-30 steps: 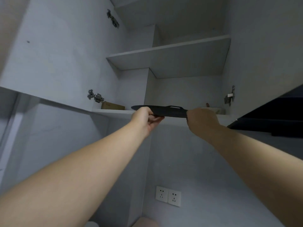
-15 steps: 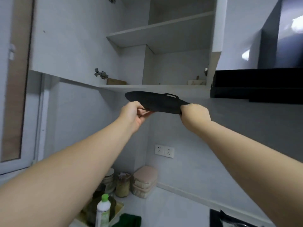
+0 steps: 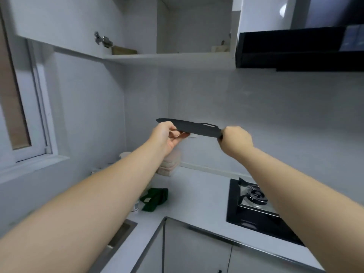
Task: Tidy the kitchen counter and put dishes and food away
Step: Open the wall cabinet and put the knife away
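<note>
A flat black board with a handle slot is held level in the air in front of the back wall, well below the open wall cupboard. My left hand grips its left edge, thumb on top and fingers underneath. My right hand grips its right edge with curled fingers. The cupboard's lower shelf holds a brown box at the left and a small pale item at the right.
Below lie the white counter, a green cloth, stacked beige containers in the corner, a gas hob at the right and a sink at the left. A black extractor hood hangs at the upper right.
Both hands have brought the black board down and away from the cupboard's lower shelf. The view has tilted down, so the counter and hob now show.
</note>
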A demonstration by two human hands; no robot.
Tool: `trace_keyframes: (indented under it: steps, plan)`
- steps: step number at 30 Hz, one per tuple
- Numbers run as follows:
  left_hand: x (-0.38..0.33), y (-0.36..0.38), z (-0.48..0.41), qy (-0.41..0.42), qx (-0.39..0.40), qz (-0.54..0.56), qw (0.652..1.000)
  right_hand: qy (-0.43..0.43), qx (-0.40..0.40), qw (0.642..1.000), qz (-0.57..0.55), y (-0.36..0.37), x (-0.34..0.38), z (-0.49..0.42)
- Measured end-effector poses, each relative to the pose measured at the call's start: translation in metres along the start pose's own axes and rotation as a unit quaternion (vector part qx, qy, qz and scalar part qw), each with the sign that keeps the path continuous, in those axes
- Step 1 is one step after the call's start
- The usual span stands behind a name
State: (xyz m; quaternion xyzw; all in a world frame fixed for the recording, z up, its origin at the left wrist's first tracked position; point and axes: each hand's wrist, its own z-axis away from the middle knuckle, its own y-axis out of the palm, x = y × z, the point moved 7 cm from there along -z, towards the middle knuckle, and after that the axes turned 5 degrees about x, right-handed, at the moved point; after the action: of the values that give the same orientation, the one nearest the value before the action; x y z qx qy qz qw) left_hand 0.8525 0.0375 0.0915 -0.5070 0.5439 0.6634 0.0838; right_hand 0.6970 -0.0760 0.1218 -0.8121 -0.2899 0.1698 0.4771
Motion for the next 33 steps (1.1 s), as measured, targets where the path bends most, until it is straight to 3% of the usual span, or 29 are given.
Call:
trace_keyframes:
  steps: [6,10,14,18,20,24,28,33]
  plan:
    - [0.058,-0.026,0.025,-0.08,0.012,-0.001,0.997,0.038,0.129,0.988,-0.071,0.062,-0.028,0.068]
    - [0.105,-0.041,0.04,-0.117,0.017,0.003,0.993,0.175,0.114,0.951,-0.228,0.096,-0.068,0.109]
    - [0.154,-0.042,0.056,-0.157,0.008,-0.016,0.988,0.352,0.112,0.829,-0.421,0.125,-0.104,0.159]
    - [0.193,-0.024,0.067,-0.195,0.022,-0.009,0.981,0.488,0.069,0.614,-0.616,0.149,-0.136,0.207]
    - [0.217,-0.007,0.073,-0.217,0.039,-0.001,0.975,0.519,0.056,0.544,-0.657,0.154,-0.156,0.228]
    - [0.251,0.021,0.078,-0.241,0.071,-0.037,0.967,0.518,0.04,0.494,-0.697,0.163,-0.192,0.25]
    - [0.291,0.063,0.082,-0.266,0.115,-0.063,0.955,0.517,-0.034,0.409,-0.751,0.16,-0.24,0.264]
    - [0.354,0.128,0.078,-0.287,0.158,-0.076,0.942,0.563,-0.105,0.381,-0.726,0.146,-0.332,0.296]
